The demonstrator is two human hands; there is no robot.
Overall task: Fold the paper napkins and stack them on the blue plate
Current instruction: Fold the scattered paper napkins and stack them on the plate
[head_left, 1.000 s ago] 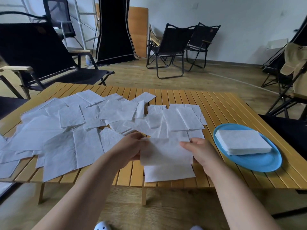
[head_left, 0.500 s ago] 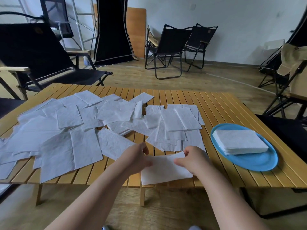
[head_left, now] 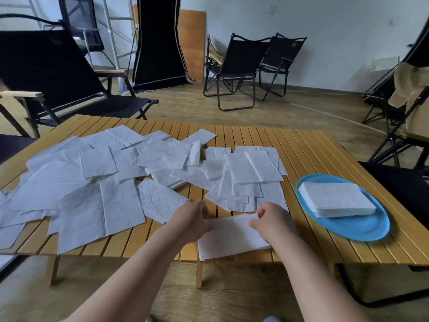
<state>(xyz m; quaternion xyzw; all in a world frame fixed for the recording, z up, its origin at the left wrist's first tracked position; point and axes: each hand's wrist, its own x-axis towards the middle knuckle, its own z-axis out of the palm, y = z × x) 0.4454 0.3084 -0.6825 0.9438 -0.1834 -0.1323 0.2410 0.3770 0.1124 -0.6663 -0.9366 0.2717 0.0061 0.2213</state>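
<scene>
A white paper napkin (head_left: 229, 238) lies folded on the near edge of the slatted wooden table (head_left: 308, 154), overhanging it slightly. My left hand (head_left: 192, 219) pinches the napkin's far left corner and my right hand (head_left: 270, 220) pinches its far right corner. Several unfolded white napkins (head_left: 120, 173) lie scattered over the left and middle of the table. At the right sits the blue plate (head_left: 362, 228) bearing a neat stack of folded napkins (head_left: 336, 198).
Black folding chairs stand on the wooden floor behind the table (head_left: 234, 66) and at its left (head_left: 46, 73). Another chair with a beige cloth (head_left: 408, 87) is at the right. A dark seat (head_left: 399, 182) touches the table's right edge.
The napkin, held up and open a second ago, has been folded down toward me and now lies flat at the table's edge, both hands lowered with it.
</scene>
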